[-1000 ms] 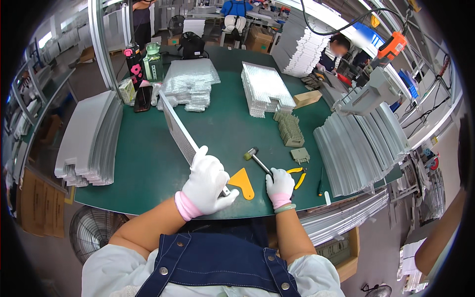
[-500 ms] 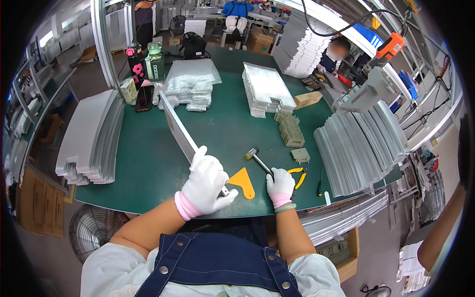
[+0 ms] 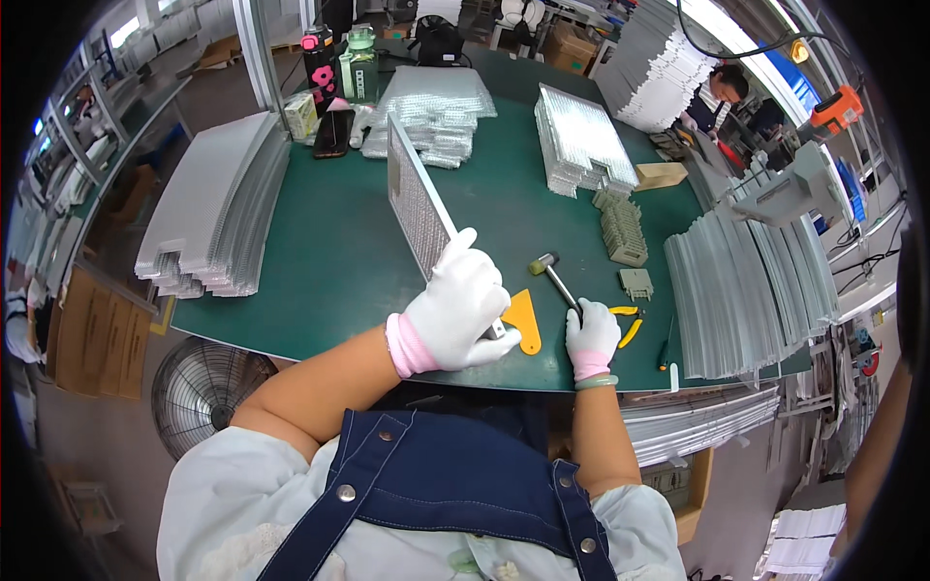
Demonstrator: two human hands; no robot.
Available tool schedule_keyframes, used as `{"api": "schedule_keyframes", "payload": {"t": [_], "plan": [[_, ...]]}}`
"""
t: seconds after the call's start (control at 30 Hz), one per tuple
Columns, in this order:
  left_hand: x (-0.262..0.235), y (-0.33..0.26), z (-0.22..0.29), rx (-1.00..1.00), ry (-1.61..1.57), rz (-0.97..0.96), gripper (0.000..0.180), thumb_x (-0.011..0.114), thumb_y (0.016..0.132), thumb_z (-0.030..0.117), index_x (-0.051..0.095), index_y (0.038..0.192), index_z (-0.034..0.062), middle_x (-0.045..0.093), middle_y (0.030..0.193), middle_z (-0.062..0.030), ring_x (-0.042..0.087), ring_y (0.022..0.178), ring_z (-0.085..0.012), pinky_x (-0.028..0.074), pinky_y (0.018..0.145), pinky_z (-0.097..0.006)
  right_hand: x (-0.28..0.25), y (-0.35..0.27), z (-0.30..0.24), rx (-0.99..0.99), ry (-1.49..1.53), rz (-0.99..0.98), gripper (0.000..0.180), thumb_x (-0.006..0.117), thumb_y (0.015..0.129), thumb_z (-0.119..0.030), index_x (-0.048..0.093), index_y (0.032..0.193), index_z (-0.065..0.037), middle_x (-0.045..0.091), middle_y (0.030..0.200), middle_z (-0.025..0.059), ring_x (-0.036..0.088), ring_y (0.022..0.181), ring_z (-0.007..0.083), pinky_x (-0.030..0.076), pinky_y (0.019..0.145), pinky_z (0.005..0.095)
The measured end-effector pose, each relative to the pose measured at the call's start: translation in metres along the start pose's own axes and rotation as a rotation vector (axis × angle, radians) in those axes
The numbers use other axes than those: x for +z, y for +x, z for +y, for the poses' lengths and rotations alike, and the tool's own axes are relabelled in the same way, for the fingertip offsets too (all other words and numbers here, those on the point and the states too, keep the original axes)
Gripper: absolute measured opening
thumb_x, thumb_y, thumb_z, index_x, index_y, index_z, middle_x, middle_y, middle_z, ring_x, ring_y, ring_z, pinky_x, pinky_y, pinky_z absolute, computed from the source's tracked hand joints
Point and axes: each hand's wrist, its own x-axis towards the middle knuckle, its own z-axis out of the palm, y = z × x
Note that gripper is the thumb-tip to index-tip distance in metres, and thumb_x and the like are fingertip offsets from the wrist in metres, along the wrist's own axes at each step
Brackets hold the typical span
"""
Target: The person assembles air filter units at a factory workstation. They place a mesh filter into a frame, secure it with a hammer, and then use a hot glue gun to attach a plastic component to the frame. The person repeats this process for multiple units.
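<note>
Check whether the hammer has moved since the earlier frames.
No, not visibly: the hammer keeps its place relative to the yellow scraper on the green table. Everything shifts together in the picture, so that's camera motion.

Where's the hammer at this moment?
In the head view, the hammer is right of centre over the green tabletop, just right of the yellow scraper, its handle end at the right hand.
</note>
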Motion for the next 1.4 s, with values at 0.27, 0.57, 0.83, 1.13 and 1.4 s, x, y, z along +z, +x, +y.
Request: {"api": "schedule_keyframes", "payload": {"t": [0.27,0.57,0.83,1.13,1.4], "plan": [[0.000,0.000,0.001,-0.018,0.017,-0.014,0.032,0.080,0.063,0.028,0.056,0.070,0.0086,0.051,0.077,-0.0100,0.055,0.082,-0.0313,0.031,0.107,-0.063,0.003,0.001,0.002,-0.003,0.024,0.010,0.027,0.070,0.084,-0.029,0.070,0.105,-0.012,0.067,0.093,0.0089,0.065,0.089,0.0326,0.051,0.073,0.0468],[-0.001,-0.004,0.003,-0.036,0.019,-0.012,0.032,0.079,0.063,0.027,0.054,0.071,0.0098,0.050,0.077,-0.0091,0.054,0.080,-0.0304,0.031,0.107,-0.063,0.006,-0.002,0.004,-0.008,0.015,0.017,0.028,0.069,0.085,-0.030,0.070,0.106,-0.011,0.068,0.094,0.0084,0.065,0.088,0.0323,0.051,0.074,0.0464],[-0.004,-0.005,0.005,-0.053,0.018,-0.017,0.031,0.075,0.069,0.032,0.058,0.068,0.0059,0.051,0.074,-0.0118,0.054,0.080,-0.0324,0.033,0.106,-0.061,0.005,-0.001,0.002,-0.007,0.003,0.015,0.027,0.068,0.085,-0.030,0.070,0.106,-0.013,0.068,0.094,0.0083,0.065,0.087,0.0322,0.052,0.074,0.0467],[-0.001,-0.007,-0.002,0.022,0.014,0.088,0.037,0.081,0.062,0.027,0.053,0.079,0.0106,0.049,0.080,-0.0108,0.054,0.084,-0.0325,0.033,0.103,-0.064,-0.011,0.014,-0.004,0.091,0.170,-0.051,0.030,0.070,0.084,-0.026,0.068,0.108,-0.007,0.068,0.100,0.0142,0.065,0.094,0.0363,0.052,0.082,0.0471],[-0.002,-0.009,0.000,-0.005,-0.017,0.064,0.035,0.080,0.062,0.027,0.054,0.075,0.0083,0.050,0.079,-0.0109,0.054,0.080,-0.0318,0.033,0.104,-0.064,-0.026,-0.014,-0.061,-0.096,0.481,-0.140,0.023,0.068,0.086,-0.019,0.070,0.102,-0.003,0.070,0.101,0.0160,0.066,0.096,0.0353,0.051,0.087,0.0439]]}}
